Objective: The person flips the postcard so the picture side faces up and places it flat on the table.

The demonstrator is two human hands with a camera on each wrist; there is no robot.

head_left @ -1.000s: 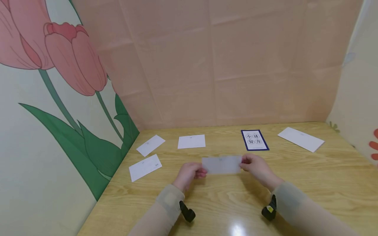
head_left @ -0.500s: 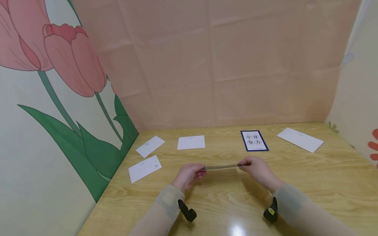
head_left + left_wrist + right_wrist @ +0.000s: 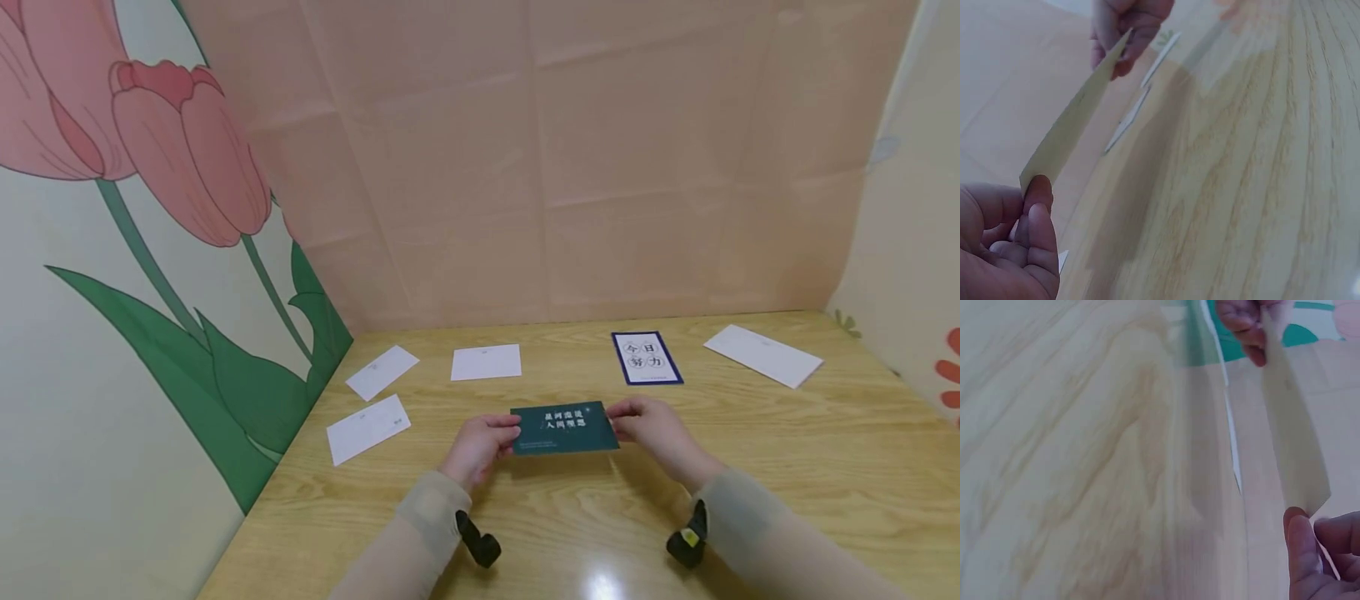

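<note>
1. The green card (image 3: 565,433) is between the 2 hands, raised above the table (image 3: 562,525), its printed face showing in the head view.
2. The left hand (image 3: 478,450) pinches the card's left end, its fingertips overlapping the edge.
3. The right hand (image 3: 658,428) pinches the right end near the corner.
4. Beyond the right hand lies 1 blue-bordered card (image 3: 647,358), well apart from its fingers.
</note>
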